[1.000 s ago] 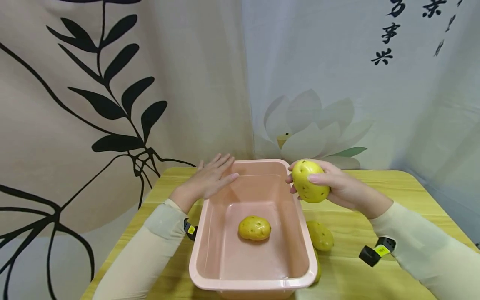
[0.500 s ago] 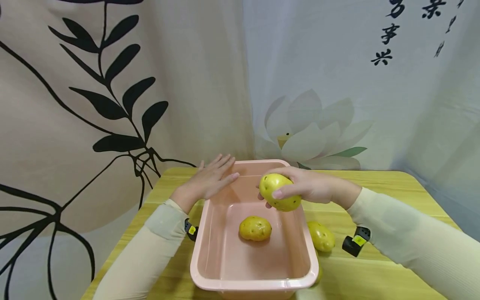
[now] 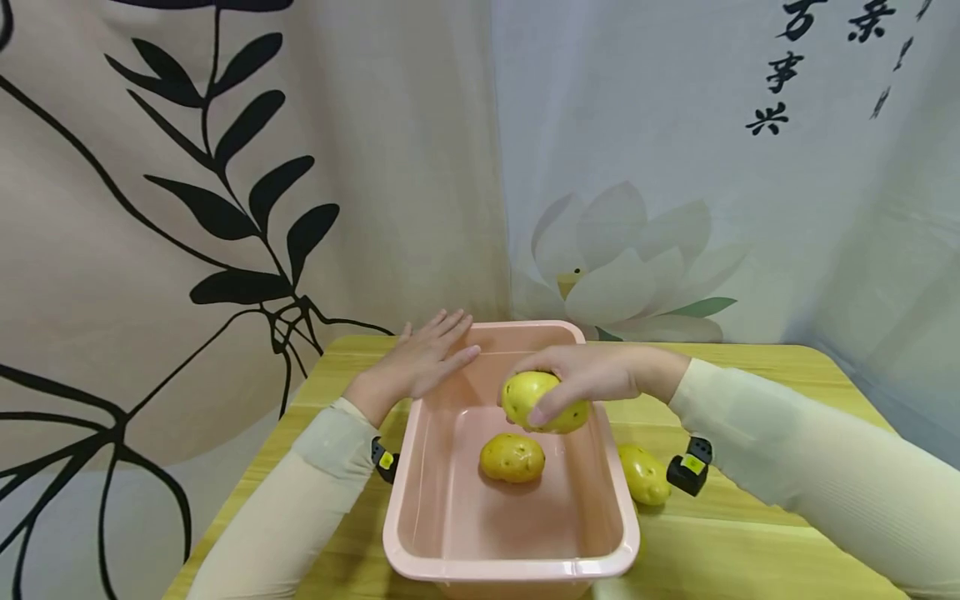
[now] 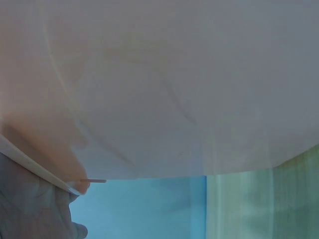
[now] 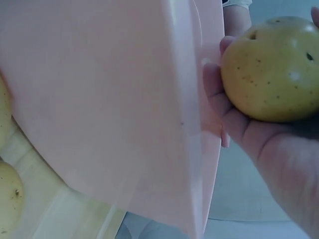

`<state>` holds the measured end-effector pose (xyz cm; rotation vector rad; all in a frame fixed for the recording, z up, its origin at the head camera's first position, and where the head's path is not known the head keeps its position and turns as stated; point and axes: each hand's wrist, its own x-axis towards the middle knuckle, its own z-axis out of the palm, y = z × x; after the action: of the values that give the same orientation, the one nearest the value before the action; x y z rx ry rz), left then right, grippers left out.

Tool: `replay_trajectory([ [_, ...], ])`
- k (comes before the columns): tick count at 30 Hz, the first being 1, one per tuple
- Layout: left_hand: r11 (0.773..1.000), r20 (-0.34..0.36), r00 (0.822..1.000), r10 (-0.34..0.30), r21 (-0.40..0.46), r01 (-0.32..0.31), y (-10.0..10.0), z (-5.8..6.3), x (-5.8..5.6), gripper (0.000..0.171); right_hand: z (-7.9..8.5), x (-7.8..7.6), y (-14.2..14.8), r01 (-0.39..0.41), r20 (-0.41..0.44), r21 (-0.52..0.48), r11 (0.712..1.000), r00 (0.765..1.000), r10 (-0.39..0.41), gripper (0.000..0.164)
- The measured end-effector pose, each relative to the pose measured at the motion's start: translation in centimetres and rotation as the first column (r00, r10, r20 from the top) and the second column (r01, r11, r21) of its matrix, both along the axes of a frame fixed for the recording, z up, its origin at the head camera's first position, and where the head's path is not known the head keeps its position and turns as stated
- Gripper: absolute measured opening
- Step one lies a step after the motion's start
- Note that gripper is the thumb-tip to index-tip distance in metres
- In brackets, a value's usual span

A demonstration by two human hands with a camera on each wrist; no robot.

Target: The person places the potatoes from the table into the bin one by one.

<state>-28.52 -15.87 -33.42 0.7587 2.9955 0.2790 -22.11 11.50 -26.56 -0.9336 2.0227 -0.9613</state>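
Hands apart from each other. Right hand (image 3: 592,371) gripping a yellow potato (image 3: 528,400), thumb across the near face, fingers curled round the far side; I hold it over the far right part of a pink plastic basin (image 3: 510,571). A second potato (image 3: 512,457) lies on the basin floor, near the middle; in the head view it sits just below the held one, and I cannot tell how much height separates them. Left hand (image 3: 423,358) resting on the basin's left rim towards the far corner, fingers straight and slightly spread, no potato in it.

Outside, on the wood-grained bench (image 3: 720,542), a third potato (image 3: 642,477) lies just beside the basin's right wall. Right wrist view: two potatoes at the left edge, both cut off by the frame. Behind the bench, a pale curtain (image 3: 420,167) printed with black leaves.
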Motion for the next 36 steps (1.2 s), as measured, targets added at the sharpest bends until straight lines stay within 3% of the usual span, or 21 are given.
replay_trajectory([
  [10,1.000,0.015,1.000,0.008,0.015,-0.009,0.0,-0.1,0.1,0.078,-0.7,-1.2,-2.8,-0.125,0.029,0.113,0.986,0.992,0.123,0.044],
  [18,1.000,0.008,1.000,-0.001,0.026,0.000,0.0,-0.1,0.0,0.080,-1.2,-1.9,-4.8,-0.216,0.082,0.130,0.968,0.975,0.207,0.043],
  [24,1.000,0.009,1.000,0.001,0.029,-0.002,-0.1,0.0,0.0,0.078,-1.0,-2.4,-6.0,-0.245,0.119,0.130,0.961,0.966,0.230,0.043],
  [31,1.000,0.015,1.000,0.011,0.012,-0.011,-0.2,-0.1,0.1,0.078,-1.4,-2.3,-7.8,-0.241,0.059,0.207,0.948,0.970,0.234,0.059],
  [36,1.000,0.007,1.000,-0.005,0.025,0.005,-0.2,-0.2,0.1,0.079,-2.3,-1.7,-8.8,-0.255,0.065,0.225,0.940,0.967,0.247,0.055],
])
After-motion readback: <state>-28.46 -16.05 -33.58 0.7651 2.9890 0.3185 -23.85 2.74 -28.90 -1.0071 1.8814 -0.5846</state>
